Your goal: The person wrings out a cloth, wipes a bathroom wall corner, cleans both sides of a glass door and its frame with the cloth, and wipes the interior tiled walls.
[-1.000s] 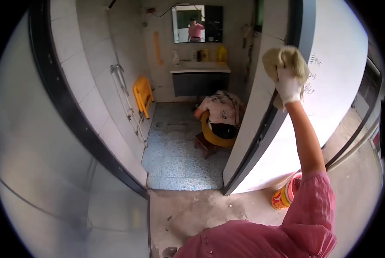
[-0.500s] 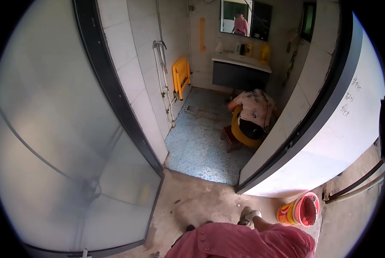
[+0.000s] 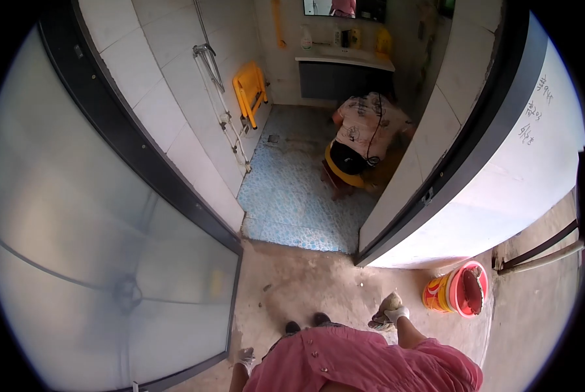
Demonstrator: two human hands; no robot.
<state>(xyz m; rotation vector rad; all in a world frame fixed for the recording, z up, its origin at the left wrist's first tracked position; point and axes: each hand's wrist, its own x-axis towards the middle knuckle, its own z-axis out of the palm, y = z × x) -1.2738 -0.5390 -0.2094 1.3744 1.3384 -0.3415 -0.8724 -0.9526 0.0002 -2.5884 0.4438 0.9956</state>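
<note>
My right hand [image 3: 397, 315], in a white glove, is closed on a crumpled grey-brown rag [image 3: 386, 307] hanging to the right of my shoes. Low at the left, beside my pink shirt [image 3: 332, 353], is my left hand [image 3: 246, 357], also gloved; it is small and partly hidden, so its fingers do not read clearly. The nearest thing to it is the frosted glass door [image 3: 168, 261]. A red and yellow bucket [image 3: 437, 293] stands on the concrete to the right of the rag, apart from it.
Through the doorway, a co-worker [image 3: 371, 124] bends low on the blue tiled floor [image 3: 286, 176], beside the right wall. Behind are a vanity [image 3: 332, 80] and a yellow folding seat [image 3: 248, 93] on the wall. A dark door frame [image 3: 429, 196] borders the opening.
My view has tilted further down. My left hand has come into sight at the lower left, and more of the rag in my right hand shows. The co-worker leans further to the right.
</note>
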